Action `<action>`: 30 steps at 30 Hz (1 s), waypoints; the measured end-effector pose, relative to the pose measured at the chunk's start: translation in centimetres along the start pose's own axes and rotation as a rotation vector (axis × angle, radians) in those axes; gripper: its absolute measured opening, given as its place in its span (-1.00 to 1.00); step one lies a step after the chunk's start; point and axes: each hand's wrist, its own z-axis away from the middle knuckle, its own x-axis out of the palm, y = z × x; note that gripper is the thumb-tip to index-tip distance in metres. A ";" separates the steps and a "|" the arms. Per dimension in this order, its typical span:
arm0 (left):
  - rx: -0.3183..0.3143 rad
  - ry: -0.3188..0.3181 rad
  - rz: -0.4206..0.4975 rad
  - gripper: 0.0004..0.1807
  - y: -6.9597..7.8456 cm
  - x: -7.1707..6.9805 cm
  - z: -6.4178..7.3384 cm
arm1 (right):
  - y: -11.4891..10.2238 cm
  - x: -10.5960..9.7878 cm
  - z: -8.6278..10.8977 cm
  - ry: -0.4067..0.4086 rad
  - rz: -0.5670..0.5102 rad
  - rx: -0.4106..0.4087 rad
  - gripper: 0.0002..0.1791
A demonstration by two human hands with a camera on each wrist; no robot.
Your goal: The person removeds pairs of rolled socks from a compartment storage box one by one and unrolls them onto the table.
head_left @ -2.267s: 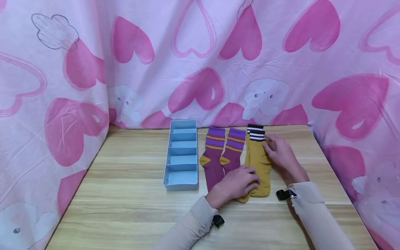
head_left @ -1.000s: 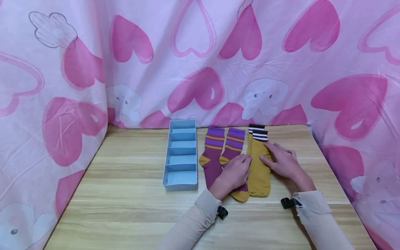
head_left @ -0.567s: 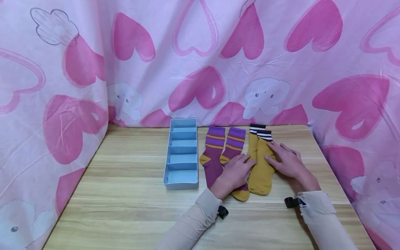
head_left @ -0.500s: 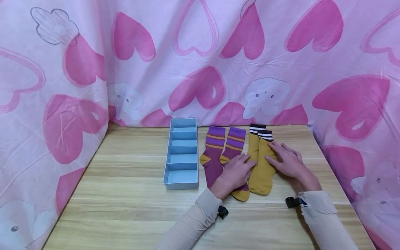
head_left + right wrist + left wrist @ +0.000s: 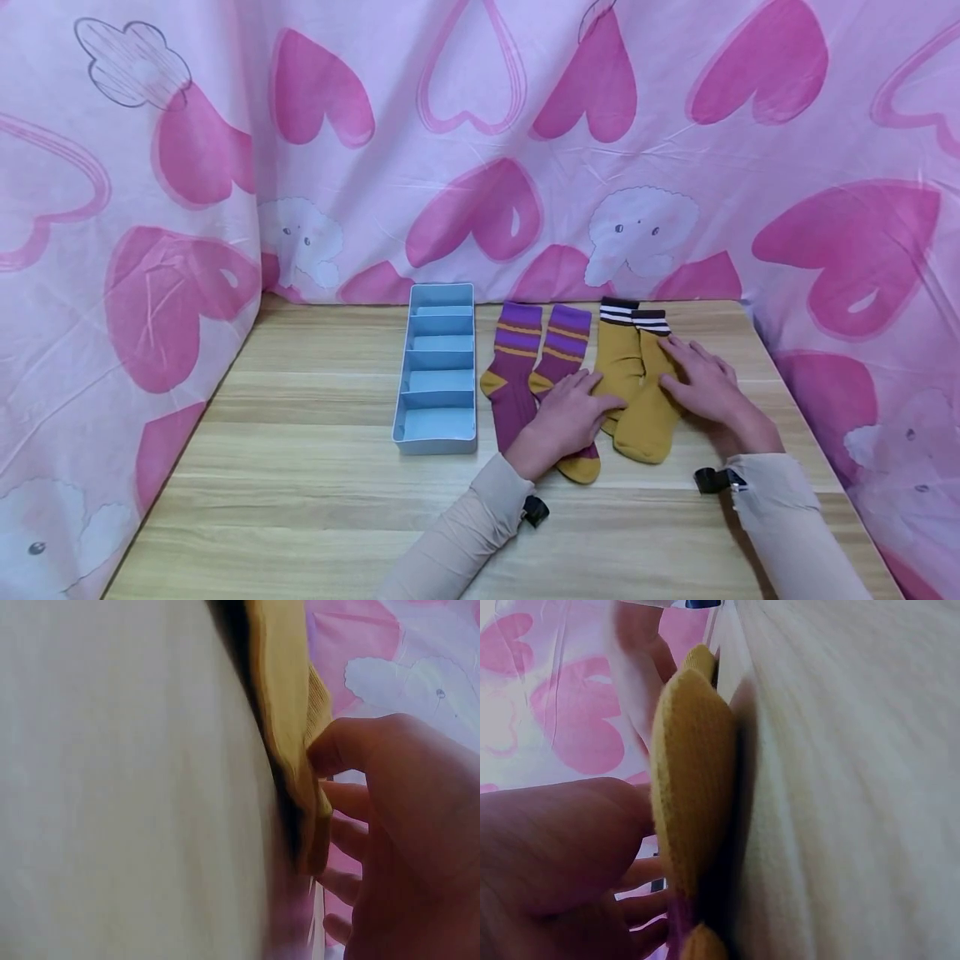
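Two mustard socks with black-and-white striped cuffs lie flat, toes toward me. The right mustard sock (image 5: 645, 429) partly overlaps the left mustard sock (image 5: 617, 358). My right hand (image 5: 705, 387) rests its thumb and fingertips on the right one's outer side, fingers spread. My left hand (image 5: 566, 417) lies across a maroon sock (image 5: 564, 346), its thumb and fingertips touching the left mustard sock. Beside it is the other maroon sock (image 5: 512, 375), with the same purple-and-orange bands. In the left wrist view a yellow sock toe (image 5: 694, 765) stands close to the relaxed left fingers.
Left of the socks stands a blue tray (image 5: 397, 417) with several compartments in a row. The wooden table (image 5: 300, 500) ends at a pink heart-print curtain (image 5: 360, 192) at the back and sides. Each wrist wears a small black camera.
The right mustard sock has slid rightward with my right hand, uncovering more of the left one. My left hand first shifted back onto the maroon sock and has since stayed nearly still.
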 end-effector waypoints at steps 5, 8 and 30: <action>-0.008 -0.032 0.028 -0.55 0.3 -0.4 0.3 | 0.6 -0.2 -0.3 -0.006 -0.010 0.021 -0.21; -0.024 -0.051 0.028 -0.55 0.6 -0.7 0.4 | 0.7 -0.3 -0.5 0.001 -0.011 0.036 -0.21; -0.013 -0.112 0.060 -0.48 0.5 -1.1 0.9 | 1.4 -0.7 -0.8 -0.025 -0.041 0.039 -0.14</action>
